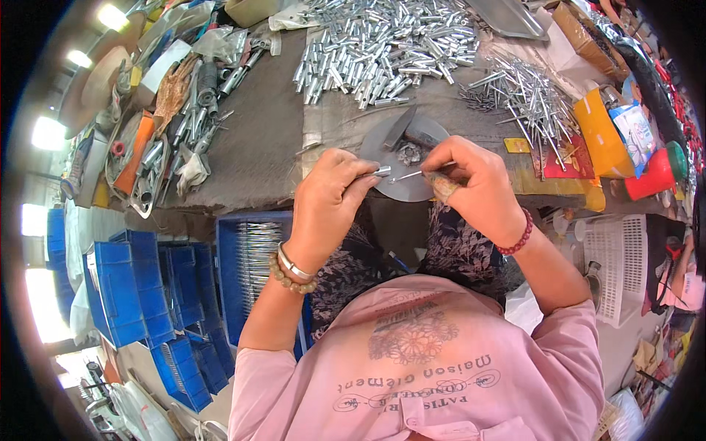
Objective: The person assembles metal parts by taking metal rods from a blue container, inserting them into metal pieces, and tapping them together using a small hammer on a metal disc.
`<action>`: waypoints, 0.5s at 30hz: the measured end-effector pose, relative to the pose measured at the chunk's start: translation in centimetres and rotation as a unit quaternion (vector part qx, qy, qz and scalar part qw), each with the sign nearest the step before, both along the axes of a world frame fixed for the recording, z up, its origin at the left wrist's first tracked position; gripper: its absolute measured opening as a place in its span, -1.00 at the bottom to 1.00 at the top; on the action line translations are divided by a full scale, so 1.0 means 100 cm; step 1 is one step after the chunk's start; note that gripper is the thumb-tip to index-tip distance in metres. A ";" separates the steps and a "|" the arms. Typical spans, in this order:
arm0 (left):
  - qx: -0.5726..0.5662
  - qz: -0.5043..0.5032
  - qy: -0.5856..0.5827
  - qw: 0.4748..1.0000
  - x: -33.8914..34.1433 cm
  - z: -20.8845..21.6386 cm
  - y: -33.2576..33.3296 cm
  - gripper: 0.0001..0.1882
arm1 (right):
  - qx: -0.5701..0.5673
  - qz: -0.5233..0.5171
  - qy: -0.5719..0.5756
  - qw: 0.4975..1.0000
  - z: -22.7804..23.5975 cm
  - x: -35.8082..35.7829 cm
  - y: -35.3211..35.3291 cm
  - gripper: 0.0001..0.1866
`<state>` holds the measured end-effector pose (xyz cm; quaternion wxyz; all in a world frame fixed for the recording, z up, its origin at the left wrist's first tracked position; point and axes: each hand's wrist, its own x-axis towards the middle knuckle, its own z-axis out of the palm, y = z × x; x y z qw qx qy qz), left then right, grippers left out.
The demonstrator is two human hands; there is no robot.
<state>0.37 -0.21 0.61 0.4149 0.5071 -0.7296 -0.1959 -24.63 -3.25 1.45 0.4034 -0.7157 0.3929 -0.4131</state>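
Pinching a short metal tube (pixel 383 170), the left hand (pixel 327 197) sits just apart from the right hand (pixel 479 189), which grips a thin metal rod (pixel 409 176) by the desk's (pixel 250 147) near edge. Both pieces look light, stiff, perhaps slippery — best held by their outer ends, now hidden. The clump (pixel 409 153) on the grey disc (pixel 404 193) is unclear.

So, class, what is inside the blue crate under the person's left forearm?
The blue crate holds closely packed, thin, shiny metal pieces. The left forearm covers part of it; the crate's bottom is hidden beneath the pieces.
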 end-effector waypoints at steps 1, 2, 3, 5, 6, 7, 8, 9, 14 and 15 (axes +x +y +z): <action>0.007 0.011 -0.009 1.000 -0.001 0.001 0.002 -0.83 | -0.092 -0.014 0.110 0.990 0.005 -0.001 0.002 -0.75; 0.014 0.022 -0.017 1.000 -0.002 0.002 0.003 -0.83 | -0.092 -0.025 0.137 0.986 0.012 -0.001 0.006 -0.73; 0.015 0.023 -0.018 0.999 -0.003 0.002 0.003 -0.83 | -0.091 -0.024 0.136 0.986 0.012 -0.002 0.006 -0.73; -0.023 0.030 -0.078 0.996 -0.006 0.001 0.002 -0.82 | -0.247 -0.022 0.243 0.938 0.012 -0.006 0.005 -0.79; -0.023 0.028 -0.078 0.996 -0.006 0.002 0.002 -0.82 | -0.246 -0.024 0.243 0.938 0.012 -0.005 0.006 -0.79; -0.030 0.032 -0.096 0.994 -0.007 0.004 0.002 -0.81 | -0.265 -0.030 0.267 0.926 0.012 -0.003 0.006 -0.81; -0.038 0.035 -0.114 0.992 -0.007 0.005 0.002 -0.80 | -0.284 -0.036 0.290 0.913 0.013 -0.001 0.007 -0.84; -0.038 0.033 -0.113 0.992 -0.009 0.005 0.001 -0.80 | -0.283 -0.038 0.291 0.913 0.012 -0.001 0.007 -0.84; -0.034 0.008 -0.090 0.995 -0.007 0.000 -0.003 -0.80 | -0.338 -0.051 0.318 0.884 0.010 -0.002 0.004 -0.89; -0.033 0.009 -0.091 0.995 -0.006 0.000 -0.002 -0.80 | -0.338 -0.051 0.318 0.884 0.011 -0.003 0.005 -0.89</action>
